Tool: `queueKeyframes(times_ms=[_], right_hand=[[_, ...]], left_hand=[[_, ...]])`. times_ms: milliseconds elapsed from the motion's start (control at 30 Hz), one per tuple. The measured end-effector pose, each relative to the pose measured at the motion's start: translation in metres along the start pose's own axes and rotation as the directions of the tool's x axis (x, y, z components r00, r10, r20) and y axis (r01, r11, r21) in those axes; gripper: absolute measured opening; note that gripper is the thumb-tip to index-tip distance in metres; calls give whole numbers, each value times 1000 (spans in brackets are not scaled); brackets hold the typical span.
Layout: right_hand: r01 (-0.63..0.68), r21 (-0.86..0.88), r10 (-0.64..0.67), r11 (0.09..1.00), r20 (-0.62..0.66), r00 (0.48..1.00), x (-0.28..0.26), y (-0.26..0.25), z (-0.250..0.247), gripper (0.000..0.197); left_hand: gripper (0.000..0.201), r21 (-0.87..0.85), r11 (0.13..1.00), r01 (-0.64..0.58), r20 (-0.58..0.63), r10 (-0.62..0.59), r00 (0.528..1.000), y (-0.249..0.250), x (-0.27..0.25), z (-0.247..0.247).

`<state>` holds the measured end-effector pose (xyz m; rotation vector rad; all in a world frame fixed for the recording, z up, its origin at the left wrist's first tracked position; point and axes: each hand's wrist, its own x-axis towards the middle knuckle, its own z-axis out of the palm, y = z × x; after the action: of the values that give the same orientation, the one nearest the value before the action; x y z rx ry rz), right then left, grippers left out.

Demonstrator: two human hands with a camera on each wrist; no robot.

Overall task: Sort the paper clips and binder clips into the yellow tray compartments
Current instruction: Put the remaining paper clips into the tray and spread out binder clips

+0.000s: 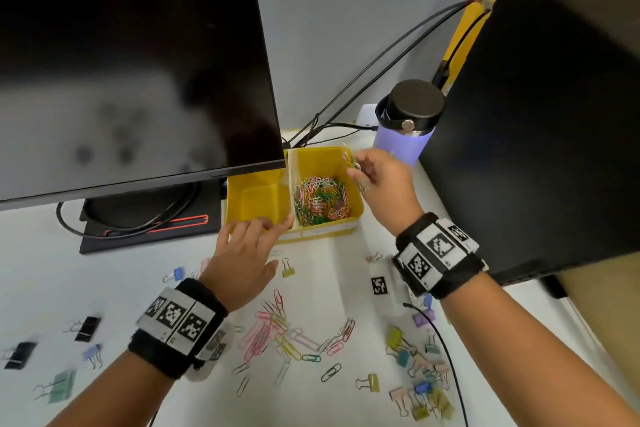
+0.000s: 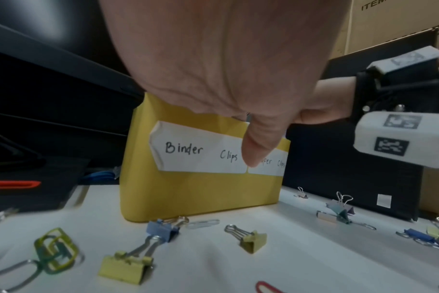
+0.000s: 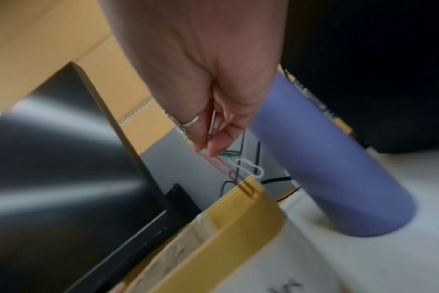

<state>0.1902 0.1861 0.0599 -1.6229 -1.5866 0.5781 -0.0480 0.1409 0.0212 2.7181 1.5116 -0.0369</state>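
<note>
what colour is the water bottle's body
Lilac-purple water bottle, under a black lid; clearest in the head view.

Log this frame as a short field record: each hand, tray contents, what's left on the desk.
left hand: rests on the tray's front rim, holds nothing
right hand: fingers pinch a few paper clips above the tray's far right corner
right compartment: pile of coloured clips, label reads "...per Clips"
left compartment: labelled "Binder Clips", visible part bare
desk: loose paper clips in the middle, binder clips on both sides
nearby: purple bottle, monitor
</note>
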Motion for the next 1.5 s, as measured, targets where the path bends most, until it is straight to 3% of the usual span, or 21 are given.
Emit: queueKeyframes(times_ms=[100,167,267,333,367,467,533,633,733,800,833,900,1000,1100,1200,1267,1333,1367,1500], right_hand=[[48,-43,-40,998,154,987,3,-17,6,31],[99,-97,-79,990,191,978,-5,-21,5,38],[178,-191,-150,965,151,977,-42,-16,-3,27],[141,-221,-91,965,220,971,-82,-3,1,21],[92,-248,-10,964,314,949,-104,3,5,21],[-50,-360,253,932,545,799,-161,17,27,28],[-40,-357,257,933,585,769,-178,20,40,32],[45,-391,211,919,587,782,-175,4,51,32],[184,-381,83,906,586,806,-149,-14,66,42],[302,-346,9,888,670,742,-133,-22,78,53],[356,-360,11,862,717,697,-128,-24,82,56],[420,-456,89,784,753,652,-122,-19,85,56],[392,-637,206,664,660,722,-120,-16,83,43],[415,-621,153,665,657,738,-113,-25,91,38],[446,-553,114,704,708,697,-107,-32,107,50],[443,-570,120,692,696,708,-108,-32,113,51],[449,-575,93,684,680,728,-114,-29,111,47],[457,-565,73,687,680,730,-119,-27,108,44],[493,-407,-40,769,739,673,-151,-19,95,41]], left_hand=[[79,-70,997,-18,33,20,999,-3,-1,-4],[75,-103,995,-15,24,17,1000,-5,-5,-12],[65,-141,988,56,-12,-58,998,-6,-27,-17],[60,-144,986,83,2,-84,996,-2,-48,-11],[57,-144,988,62,29,-58,998,1,-59,-4],[51,-156,987,-31,164,57,985,17,-89,21],[48,-146,988,-39,246,74,966,27,-99,33],[57,-199,979,-36,350,106,931,34,-108,44],[75,-221,971,-90,350,165,922,38,-114,37],[77,-300,950,-88,281,176,943,39,-115,32],[73,-330,941,-69,220,148,964,36,-113,30],[66,-307,951,43,240,34,970,25,-102,28],[52,-21,990,142,343,-126,931,-2,-84,17],[44,218,974,65,483,-165,860,-19,-85,21],[52,202,968,152,485,-233,843,-24,-99,32],[58,167,958,232,462,-284,840,-26,-106,37],[65,154,965,210,390,-255,885,-24,-114,34],[67,170,968,185,408,-240,881,-22,-119,34],[55,85,982,170,344,-189,920,-5,-119,29]])
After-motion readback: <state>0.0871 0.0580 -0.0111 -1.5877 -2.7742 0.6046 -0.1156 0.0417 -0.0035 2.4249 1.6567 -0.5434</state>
